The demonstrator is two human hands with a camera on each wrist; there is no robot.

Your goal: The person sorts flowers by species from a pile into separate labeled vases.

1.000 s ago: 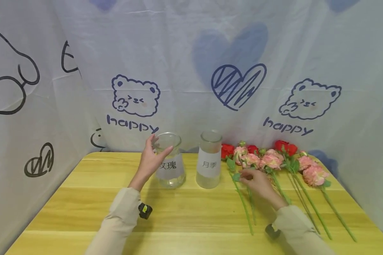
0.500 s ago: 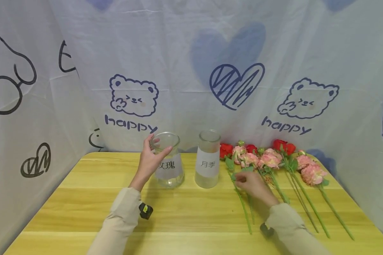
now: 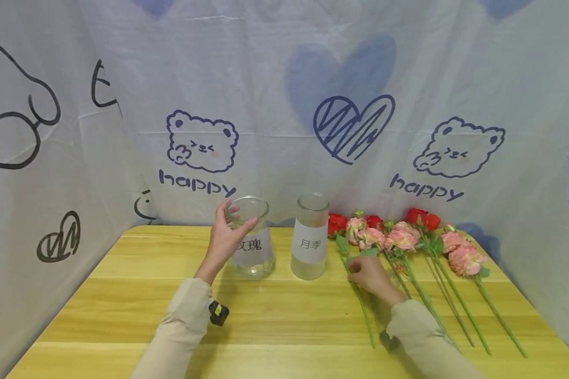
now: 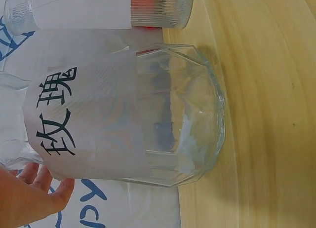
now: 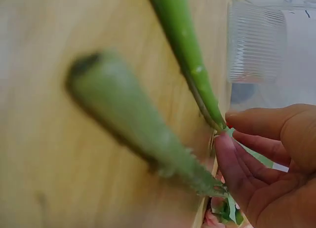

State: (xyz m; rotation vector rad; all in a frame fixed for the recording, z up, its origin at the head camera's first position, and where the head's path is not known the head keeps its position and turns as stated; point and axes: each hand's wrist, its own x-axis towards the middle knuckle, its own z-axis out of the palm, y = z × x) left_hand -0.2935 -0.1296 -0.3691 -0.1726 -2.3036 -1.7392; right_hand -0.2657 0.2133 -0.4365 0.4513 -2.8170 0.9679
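We read the right grip best in the right-wrist view: thumb and forefinger of the right hand are clamped on a long, slender green flower stem, a contact the head view resolves poorly. That view alone shows us the dark-tipped end of a blurred, pale-green stem. In the left-wrist view we make out the many-sided base of the wide, clear glass vase and the ribbing of the narrow, clear glass vase, both white-labelled. Red shows through the ribbed wall; whether either vase holds water, we cannot tell. From the head we see both upright on the yellow wood-grained table; the left hand, at the wide vase's 9 o'clock, is wrapped round its neck. The held stem lies at the narrow vase's 4 o'clock and runs toward 5 o'clock; ruffled pink blossoms lie at that vase's 3 o'clock. Compared with one second earlier, we find the right hand shifted toward 9 o'clock, largely covering a green leaf then visible at its fingertips; the left hand and vases match.
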